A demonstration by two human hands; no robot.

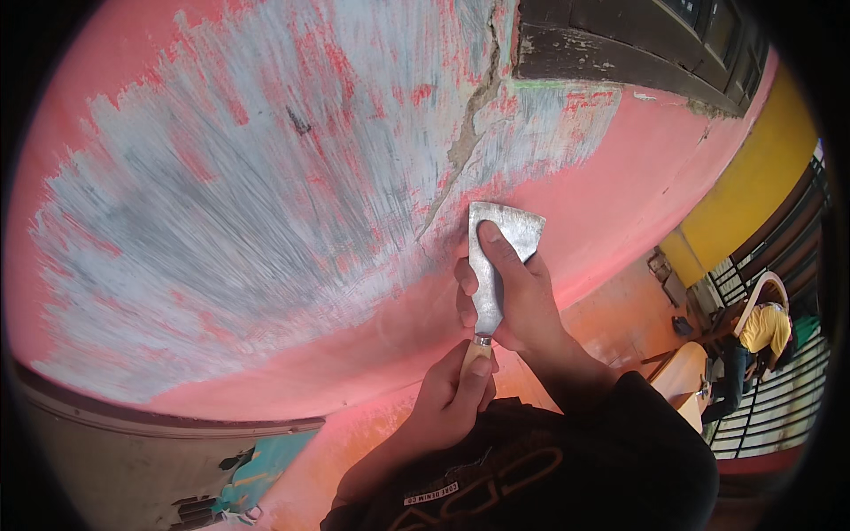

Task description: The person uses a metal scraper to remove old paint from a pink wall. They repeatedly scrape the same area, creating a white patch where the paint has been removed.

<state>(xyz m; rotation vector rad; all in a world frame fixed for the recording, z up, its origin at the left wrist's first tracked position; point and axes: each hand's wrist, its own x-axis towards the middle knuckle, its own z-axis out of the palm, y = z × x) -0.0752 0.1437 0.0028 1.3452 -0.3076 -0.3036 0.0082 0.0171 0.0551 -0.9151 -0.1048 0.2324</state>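
Note:
Both of my hands are on a paint scraper with a wide metal blade [488, 292] and a light wooden handle [477, 352]. My left hand [441, 395] grips the handle. My right hand [528, 292] clasps the blade, its thumb flat on the metal face and its fingers curled around the far side. Behind the blade is a pink wall [597, 186], with a broad scraped patch [279, 199] of grey and white streaked with pink. From the top, a jagged crack [468, 133] runs down through this patch towards the blade. Whether the blade's edge touches the wall, I cannot tell.
A dark, peeling wooden frame [584, 50] sits at upper right. At lower left are a brown ledge [166, 425] and a torn teal sheet [265, 464]. A person in a yellow shirt [764, 328] bends beside a wooden piece [680, 378] near a barred gate [783, 411].

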